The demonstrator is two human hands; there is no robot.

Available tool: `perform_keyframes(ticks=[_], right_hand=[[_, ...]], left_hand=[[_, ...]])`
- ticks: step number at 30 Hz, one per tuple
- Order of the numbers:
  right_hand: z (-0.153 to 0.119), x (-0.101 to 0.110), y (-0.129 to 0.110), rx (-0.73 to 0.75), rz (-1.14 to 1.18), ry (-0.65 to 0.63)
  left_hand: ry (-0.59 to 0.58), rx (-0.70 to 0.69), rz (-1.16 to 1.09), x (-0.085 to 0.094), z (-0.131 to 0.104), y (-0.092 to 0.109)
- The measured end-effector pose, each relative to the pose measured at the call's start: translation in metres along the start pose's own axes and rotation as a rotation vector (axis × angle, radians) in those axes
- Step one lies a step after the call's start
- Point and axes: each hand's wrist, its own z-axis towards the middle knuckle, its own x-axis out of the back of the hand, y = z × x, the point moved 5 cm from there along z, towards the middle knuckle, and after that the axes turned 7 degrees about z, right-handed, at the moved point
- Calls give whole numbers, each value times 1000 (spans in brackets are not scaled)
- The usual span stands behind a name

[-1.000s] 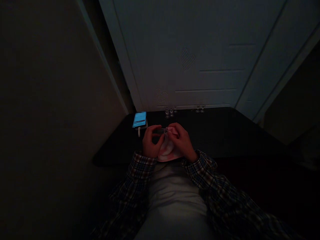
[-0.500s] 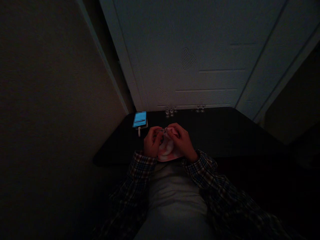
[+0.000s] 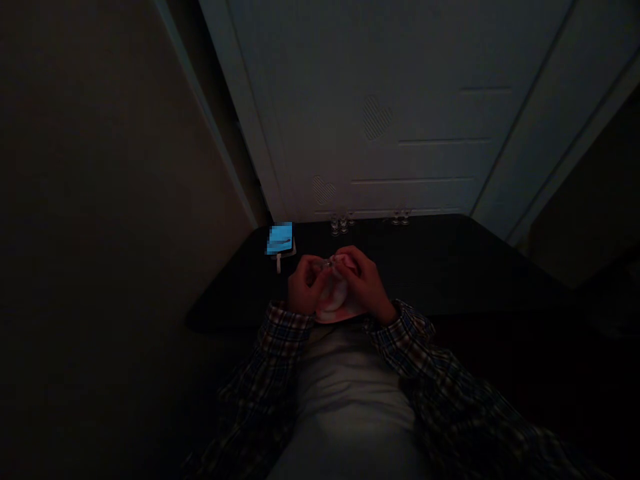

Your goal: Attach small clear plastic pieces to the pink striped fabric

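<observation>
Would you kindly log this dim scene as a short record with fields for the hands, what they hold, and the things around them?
left hand: closed on a small item, too dark to identify
right hand: fingers curled at the same item, touching the left hand
pink cloth: under and between both hands
table: dark, hands at its near edge
phone: lit screen, far left of table
small glasses: at far edge, by the white door
</observation>
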Motion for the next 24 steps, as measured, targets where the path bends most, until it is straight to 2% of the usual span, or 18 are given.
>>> perform_keyframes(ticks=[6,10,14,19,24], right_hand=[[-1,-3,0,18,10,-37],[-1,-3,0,23,-17,-30],[-1,-1,-1,24,-29,-12],[-1,0,0,14,-40,-8],[0,-1,1,14,-30,-16]], left_hand=[[11,10,29,2,1,-1],[-2,25,-61,0,1,1],[5,-29,-107,-1,0,8],[11,-73,-47,1,0,9],[-8,-30,-49,-1,0,4]])
